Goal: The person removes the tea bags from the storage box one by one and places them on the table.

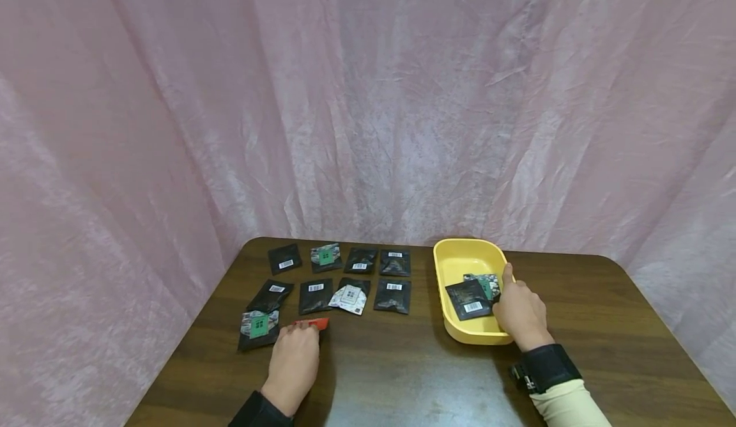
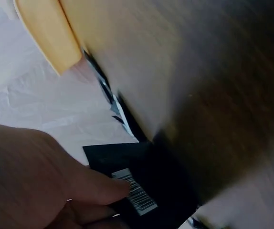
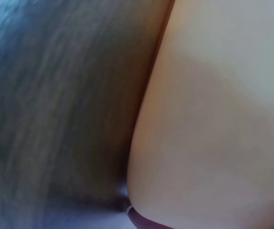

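Observation:
In the head view my left hand point(image 1: 293, 361) is low over the near-left part of the table. It pinches a small packet point(image 1: 318, 323) with an orange-red face. The left wrist view shows the thumb pressed on the packet's black back point(image 2: 163, 188), beside a white barcode label. My right hand point(image 1: 522, 312) grips the right rim of a yellow plastic tub point(image 1: 439, 273), with the index finger pointing along the edge. Inside the tub lie a black barcoded packet point(image 1: 468, 298) and a green-labelled packet point(image 1: 489, 283). The right wrist view shows mostly skin, so its fingers are hidden there.
Several black packets lie in two rough rows, among them a green-labelled one point(image 1: 326, 257) and a white-fronted one point(image 1: 349, 298). Left of my left hand is another green-labelled packet point(image 1: 259, 328). A pink curtain point(image 1: 368, 107) hangs behind the wooden table point(image 1: 391, 376).

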### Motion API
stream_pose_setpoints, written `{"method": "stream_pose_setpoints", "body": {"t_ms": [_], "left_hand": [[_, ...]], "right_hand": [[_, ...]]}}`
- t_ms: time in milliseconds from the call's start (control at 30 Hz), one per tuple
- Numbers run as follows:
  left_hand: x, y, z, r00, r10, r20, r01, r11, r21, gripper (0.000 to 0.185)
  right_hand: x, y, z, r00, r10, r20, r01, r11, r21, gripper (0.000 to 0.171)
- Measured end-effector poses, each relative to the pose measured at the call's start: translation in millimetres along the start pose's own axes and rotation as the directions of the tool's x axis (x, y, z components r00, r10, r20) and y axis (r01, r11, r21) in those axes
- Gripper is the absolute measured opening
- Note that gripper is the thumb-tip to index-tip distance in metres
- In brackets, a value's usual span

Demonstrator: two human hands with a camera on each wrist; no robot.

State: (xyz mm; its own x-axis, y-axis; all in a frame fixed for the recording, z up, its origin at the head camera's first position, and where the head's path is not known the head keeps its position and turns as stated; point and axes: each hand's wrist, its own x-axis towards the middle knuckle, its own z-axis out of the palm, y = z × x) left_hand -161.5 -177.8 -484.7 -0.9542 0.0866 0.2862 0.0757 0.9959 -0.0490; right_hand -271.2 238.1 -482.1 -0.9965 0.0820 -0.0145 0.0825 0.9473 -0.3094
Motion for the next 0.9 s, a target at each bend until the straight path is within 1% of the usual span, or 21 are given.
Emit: {"method": "stream_pose_setpoints", "body": {"t_ms": [133, 233, 267, 333, 367, 433, 467, 500, 533, 600, 800, 900], "left_hand": [[1.6, -6.3, 6.4, 0.998, 0.001, 0.063, 0.001, 1.000, -0.021, 0.010], [4.3, -12.5, 14.0, 0.995, 0.003, 0.103, 0.003, 0.998, -0.063, 0.018], [5.7, -16.3, 20.8, 0.995, 0.015, 0.098, -0.008, 0.997, -0.075, 0.021], [8.0, -20.4, 24.3, 0.990, 0.023, 0.137, -0.007, 0.992, -0.122, 0.032], [8.9, -22.3, 25.2, 0.986, 0.029, 0.162, -0.005, 0.989, -0.148, 0.037], [10.4, -25.5, 25.1, 0.973, 0.036, 0.227, 0.010, 0.980, -0.198, 0.046], [10.9, -26.7, 24.9, 0.966, 0.037, 0.257, 0.022, 0.975, -0.221, 0.050], [11.0, -26.3, 20.2, 0.953, 0.026, 0.302, 0.051, 0.968, -0.244, 0.052], [11.2, -27.0, 19.7, 0.947, 0.026, 0.321, 0.061, 0.964, -0.258, 0.054], [11.2, -27.4, 18.8, 0.940, 0.027, 0.339, 0.070, 0.960, -0.271, 0.056], [11.9, -27.6, 20.9, 0.942, 0.023, 0.336, 0.072, 0.961, -0.268, 0.060], [12.6, -27.4, 19.8, 0.934, 0.012, 0.356, 0.089, 0.960, -0.266, 0.062]], "right_hand": [[0.5, -0.5, 0.2, 1.000, -0.002, -0.004, 0.002, 1.000, 0.003, 0.094], [0.8, -0.6, -0.4, 1.000, 0.000, -0.001, 0.000, 1.000, 0.000, 0.094], [0.8, -0.6, -0.6, 1.000, 0.002, 0.002, -0.002, 1.000, -0.001, 0.094], [0.6, -0.7, -0.8, 1.000, 0.004, 0.007, -0.004, 1.000, -0.002, 0.094], [0.4, -0.7, -0.8, 1.000, 0.006, 0.010, -0.006, 1.000, -0.002, 0.094], [0.0, -0.9, -1.0, 1.000, 0.006, 0.011, -0.006, 1.000, -0.001, 0.094], [-0.2, -1.0, -1.1, 1.000, 0.006, 0.011, -0.006, 1.000, 0.000, 0.094], [-0.4, -1.2, -1.4, 1.000, 0.005, 0.012, -0.005, 1.000, 0.000, 0.094], [-0.5, -1.2, -1.5, 1.000, 0.005, 0.011, -0.005, 1.000, 0.000, 0.094], [-0.6, -1.1, -2.0, 1.000, 0.004, 0.008, -0.004, 1.000, 0.001, 0.094], [-1.0, -1.3, -1.6, 1.000, 0.002, -0.003, -0.002, 1.000, 0.005, 0.093], [-0.8, -2.0, -1.7, 1.000, -0.003, -0.010, 0.003, 1.000, 0.004, 0.093]]}}
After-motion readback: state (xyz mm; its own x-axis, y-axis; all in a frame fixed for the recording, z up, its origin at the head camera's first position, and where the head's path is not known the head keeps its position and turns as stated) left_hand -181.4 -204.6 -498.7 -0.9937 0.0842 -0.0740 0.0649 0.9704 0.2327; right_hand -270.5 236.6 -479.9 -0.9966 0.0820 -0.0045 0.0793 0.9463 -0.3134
